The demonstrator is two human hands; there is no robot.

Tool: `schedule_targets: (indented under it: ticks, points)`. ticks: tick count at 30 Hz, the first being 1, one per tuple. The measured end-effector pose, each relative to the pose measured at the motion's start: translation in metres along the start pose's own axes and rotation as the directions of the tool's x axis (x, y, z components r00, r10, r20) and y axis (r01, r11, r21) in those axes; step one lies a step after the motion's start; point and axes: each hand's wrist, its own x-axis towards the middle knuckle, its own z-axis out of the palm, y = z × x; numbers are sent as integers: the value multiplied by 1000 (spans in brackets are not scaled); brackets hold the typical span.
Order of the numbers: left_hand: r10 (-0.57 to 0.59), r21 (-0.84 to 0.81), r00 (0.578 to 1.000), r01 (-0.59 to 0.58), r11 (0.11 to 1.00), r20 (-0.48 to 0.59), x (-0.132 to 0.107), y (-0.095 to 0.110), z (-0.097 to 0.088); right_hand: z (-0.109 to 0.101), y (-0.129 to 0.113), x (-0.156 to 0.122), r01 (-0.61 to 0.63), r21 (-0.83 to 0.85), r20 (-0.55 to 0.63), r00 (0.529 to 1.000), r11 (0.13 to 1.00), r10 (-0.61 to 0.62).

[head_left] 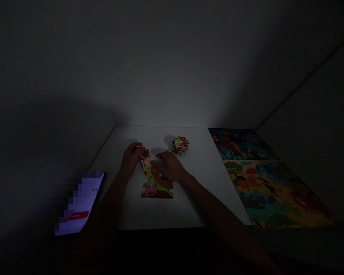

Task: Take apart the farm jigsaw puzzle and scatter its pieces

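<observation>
In the head view, a partly joined jigsaw puzzle (151, 172) in green, brown and pink lies on the white table. My left hand (130, 159) is at its upper left corner, fingers closed around a red puzzle piece (145, 154) whose pale edge shows near the fingertips. Over the puzzle's right side reaches my right hand (171, 165), thumb and fingers apart, hiding part of the picture. Whether its thumb touches the puzzle I cannot tell. Beyond that hand, a stack of loose puzzle pieces (180, 145) stands on the table.
On the right lie two picture puzzles, a dark blue one (240, 143) at the back and a yellow animal scene (272, 191) nearer. A lit screen (84, 200) stands at the left edge of the white table (160, 215). Walls rise behind; the room is dim.
</observation>
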Motion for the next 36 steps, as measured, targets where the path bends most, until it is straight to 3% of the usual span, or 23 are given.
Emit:
schedule_targets:
  ticks: [5,11,16,19,25,31,36]
  points:
    - [123,66,986,-130,989,109,-10,6,12,11,-4,9,-69,-69,-4,998,995,69]
    - [277,200,954,-296,934,115,-4,6,13,4,-4,10,-82,120,39,996,989,78]
    - [374,294,917,-399,868,141,4,14,13,-1,-6,8,-116,164,68,992,980,106]
    - [346,342,904,-418,842,251,6,24,28,1,-4,9,-128,192,46,992,973,122]
    - [228,275,849,-390,879,476,14,47,79,5,3,12,-142,222,13,990,965,143]
    - [198,260,818,-386,885,539,25,54,119,4,4,13,-149,234,4,988,961,152]
    - [176,290,816,-385,876,550,37,50,132,4,5,12,-136,267,-8,990,954,143]
